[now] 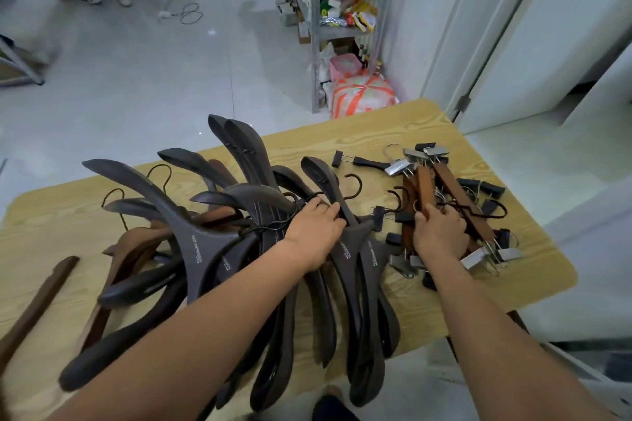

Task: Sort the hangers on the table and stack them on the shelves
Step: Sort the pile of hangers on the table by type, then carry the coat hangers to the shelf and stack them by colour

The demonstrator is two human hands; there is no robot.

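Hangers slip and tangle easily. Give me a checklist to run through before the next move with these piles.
1. Right hand grips brown wooden clip hangers with metal clips: ok.
2. Left hand hold on dark grey plastic coat hangers: cannot tell.
3. Kinds separated: not ok; brown wooden coat hangers lie under the grey ones.
4. Pile fully on light wood-grain table: not ok; grey hangers overhang the near edge.
5. Free space on grey metal shelf rack: cannot tell; the visible shelf holds packets.
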